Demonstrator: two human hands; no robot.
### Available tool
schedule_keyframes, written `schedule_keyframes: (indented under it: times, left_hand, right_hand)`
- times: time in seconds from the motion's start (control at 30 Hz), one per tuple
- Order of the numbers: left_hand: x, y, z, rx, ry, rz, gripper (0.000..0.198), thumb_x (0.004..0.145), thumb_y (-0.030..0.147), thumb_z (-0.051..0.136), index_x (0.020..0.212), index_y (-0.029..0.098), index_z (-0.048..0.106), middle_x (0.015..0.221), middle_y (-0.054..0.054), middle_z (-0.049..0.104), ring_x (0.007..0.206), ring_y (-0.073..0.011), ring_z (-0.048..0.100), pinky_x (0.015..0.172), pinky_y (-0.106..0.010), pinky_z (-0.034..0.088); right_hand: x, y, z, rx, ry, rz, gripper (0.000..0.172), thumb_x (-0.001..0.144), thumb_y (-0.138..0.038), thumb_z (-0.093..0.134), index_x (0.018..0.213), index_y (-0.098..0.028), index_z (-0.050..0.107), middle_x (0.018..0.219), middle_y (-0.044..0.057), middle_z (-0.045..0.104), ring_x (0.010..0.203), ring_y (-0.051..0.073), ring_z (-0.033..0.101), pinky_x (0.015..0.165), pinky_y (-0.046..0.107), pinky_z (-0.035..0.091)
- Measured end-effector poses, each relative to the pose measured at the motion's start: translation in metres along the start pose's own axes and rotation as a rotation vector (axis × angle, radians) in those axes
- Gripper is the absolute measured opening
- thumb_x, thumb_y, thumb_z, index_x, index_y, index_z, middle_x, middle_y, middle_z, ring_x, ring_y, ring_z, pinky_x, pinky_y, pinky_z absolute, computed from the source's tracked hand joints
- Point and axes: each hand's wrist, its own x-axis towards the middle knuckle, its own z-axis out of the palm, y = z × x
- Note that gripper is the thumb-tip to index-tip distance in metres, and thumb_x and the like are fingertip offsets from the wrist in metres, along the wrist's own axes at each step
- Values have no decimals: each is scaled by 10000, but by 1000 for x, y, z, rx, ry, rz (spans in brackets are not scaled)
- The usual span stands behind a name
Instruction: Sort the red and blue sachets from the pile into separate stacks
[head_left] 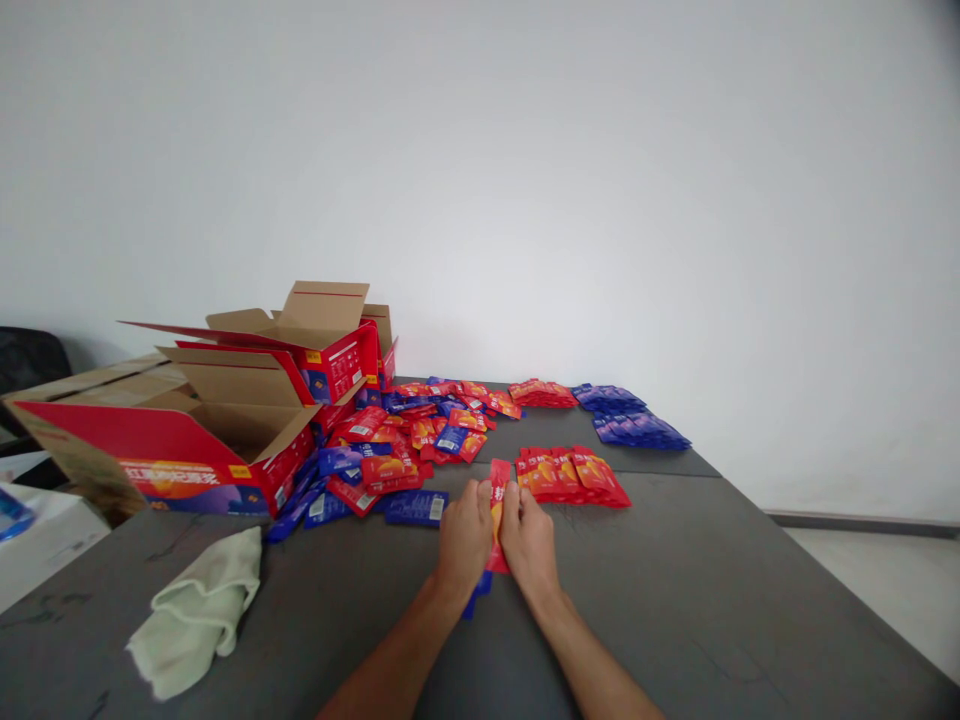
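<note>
Left hand (pixel 465 530) and right hand (pixel 529 535) side by side, pinching a red sachet (pixel 498 490); laid-out red row (pixel 574 475) just beyond, bare worktop (pixel 712 600) rightward to its edge.

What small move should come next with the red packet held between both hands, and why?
Probably lay the red packet onto the near red row just ahead-right: left hand and right hand hold it just short of that fan of matching packets, while the blue rows lie farther back.
</note>
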Motion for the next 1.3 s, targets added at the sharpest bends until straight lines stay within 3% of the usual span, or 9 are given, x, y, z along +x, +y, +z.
schedule_keyframes:
  times: [0.23,0.4,0.5,0.7,0.93,1.07,1.2,1.3]
  left_hand:
    - [3,6,-1,157,-5,-30,369,990,384,307,878,195,603,780,-110,684,691,-224,624,594,-291,276]
    - [4,5,-4,-92,-24,-32,437,985,431,300,748,201,586,747,-70,671,700,-195,596,623,-278,311]
    - [-1,3,-2,-226,-96,-69,455,958,498,348,732,205,613,744,-60,681,693,-190,591,622,-273,325]
    - [-9,4,10,-242,-110,-67,440,950,489,363,716,209,609,721,-68,674,681,-193,595,645,-279,340]
    - [-8,0,8,-273,-103,-105,319,926,355,382,718,213,578,768,-49,669,748,-184,584,689,-275,373]
    - [-8,-6,13,-438,-181,-222,216,830,305,461,641,211,503,600,18,568,554,-129,499,543,-240,359]
    - [-3,-5,23,-652,-239,-378,195,788,392,516,733,206,526,546,55,521,406,-95,444,399,-206,292]
    - [7,-1,29,-665,-234,-330,261,774,450,572,800,192,546,589,42,571,429,-96,514,391,-188,309]
  right_hand:
    - [2,2,6,-120,38,-51,504,1008,-486,235,809,-193,594,679,74,659,581,180,590,566,287,252]
    - [4,7,6,-76,75,-59,519,1006,-494,237,771,-193,589,695,85,663,618,182,599,574,276,286]
    - [7,8,4,-25,104,-13,534,1000,-517,234,749,-196,579,679,80,658,616,181,589,577,269,308]
    - [10,8,0,-3,120,42,572,985,-567,219,709,-207,568,686,82,660,591,185,563,579,279,325]
    - [11,16,-2,61,89,41,544,980,-565,259,711,-207,568,658,54,631,595,179,548,593,277,330]
    - [15,22,-8,124,42,41,492,968,-549,301,735,-206,566,687,51,638,622,180,561,603,271,351]
    - [20,30,-16,214,21,155,415,908,-568,407,847,-206,600,680,31,653,604,185,585,571,265,381]
    - [24,39,-22,309,-7,177,373,862,-522,494,999,-191,599,674,18,666,582,188,600,572,273,426]
